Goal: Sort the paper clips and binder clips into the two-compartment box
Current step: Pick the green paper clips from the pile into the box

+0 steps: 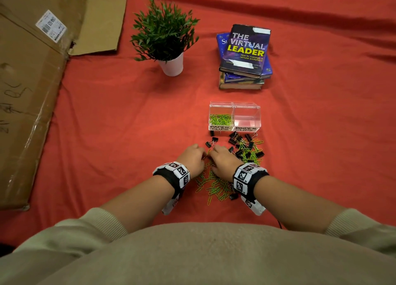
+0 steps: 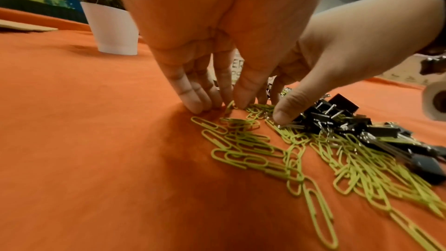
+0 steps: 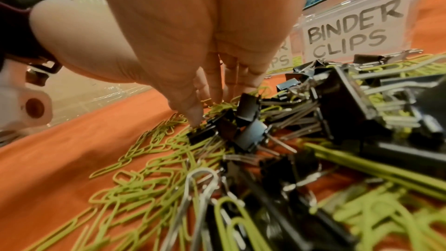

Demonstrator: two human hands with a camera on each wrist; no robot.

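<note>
Both hands, left (image 1: 191, 158) and right (image 1: 222, 160), are pressed fingertips-down among green paper clips (image 2: 251, 152); whether either grip holds one cannot be told

Red cloth (image 1: 107, 124) spread across the desk. Potted green plant (image 1: 164, 30) in a white pot at the far middle. Stack of books (image 1: 244, 57) to its right. Flattened cardboard box (image 1: 27, 81) along the left edge.

The head camera looks steeply down from above onto a red cloth (image 1: 107, 124). Each wrist camera sits low and close behind its hand, facing away from the person. All three share the nearby clip pile (image 1: 244, 154), beside the labelled box (image 3: 350, 30).
</note>
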